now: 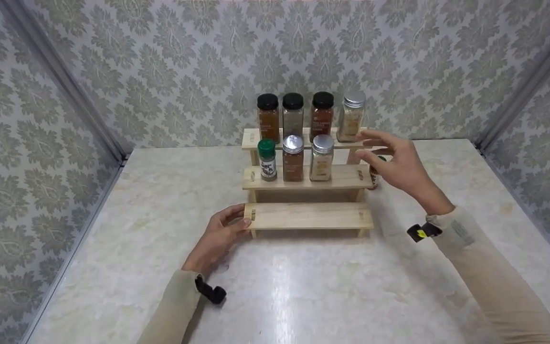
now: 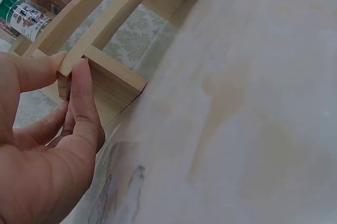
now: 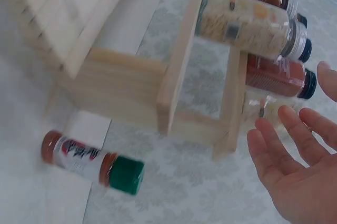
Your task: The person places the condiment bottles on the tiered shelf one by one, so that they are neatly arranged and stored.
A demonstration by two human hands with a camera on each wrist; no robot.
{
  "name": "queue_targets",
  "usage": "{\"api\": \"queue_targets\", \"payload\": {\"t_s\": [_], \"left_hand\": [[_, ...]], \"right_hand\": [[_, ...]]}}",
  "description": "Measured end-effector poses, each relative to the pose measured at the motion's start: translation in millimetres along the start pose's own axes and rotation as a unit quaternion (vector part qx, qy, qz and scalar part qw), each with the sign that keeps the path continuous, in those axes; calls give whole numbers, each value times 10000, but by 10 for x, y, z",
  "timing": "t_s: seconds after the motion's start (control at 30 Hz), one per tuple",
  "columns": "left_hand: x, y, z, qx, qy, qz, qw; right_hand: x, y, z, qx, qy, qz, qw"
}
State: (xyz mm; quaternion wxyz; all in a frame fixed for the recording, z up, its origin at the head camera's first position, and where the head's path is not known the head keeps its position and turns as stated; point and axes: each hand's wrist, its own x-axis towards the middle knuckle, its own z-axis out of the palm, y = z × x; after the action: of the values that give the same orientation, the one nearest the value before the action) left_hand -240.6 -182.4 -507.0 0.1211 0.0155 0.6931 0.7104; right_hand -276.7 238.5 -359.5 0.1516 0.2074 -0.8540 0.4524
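Note:
A three-tier wooden rack (image 1: 309,217) stands on the table. My left hand (image 1: 218,235) pinches the left end of its lowest board, thumb on top and fingers below, as the left wrist view shows. My right hand (image 1: 401,162) is spread, fingers apart and holding nothing, near the silver-lidded jar of pale granules (image 1: 351,122) at the top tier's right end. Beside that jar stand three black-capped spice jars (image 1: 322,117). The middle tier bears a green-capped bottle (image 1: 267,162), a brown spice jar (image 1: 293,162) and another pale jar (image 1: 322,162).
Another green-capped bottle (image 3: 84,158) with reddish-brown contents stands on the table right of the rack, partly hidden by the right hand in the head view. Patterned wall panels (image 1: 237,62) close off the back and both sides of the table (image 1: 160,191).

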Motion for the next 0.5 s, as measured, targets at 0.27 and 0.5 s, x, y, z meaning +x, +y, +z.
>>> {"api": "queue_targets", "payload": {"t_s": [0.27,0.5], "left_hand": [[-11,30,1,-36,21,-52,10000],[-16,15,31,-159,65,-16,9999]], "right_hand": [[-38,394,-176,-413,213,262,9986],[-28,746,-170,-490,193,770,9956]]}}
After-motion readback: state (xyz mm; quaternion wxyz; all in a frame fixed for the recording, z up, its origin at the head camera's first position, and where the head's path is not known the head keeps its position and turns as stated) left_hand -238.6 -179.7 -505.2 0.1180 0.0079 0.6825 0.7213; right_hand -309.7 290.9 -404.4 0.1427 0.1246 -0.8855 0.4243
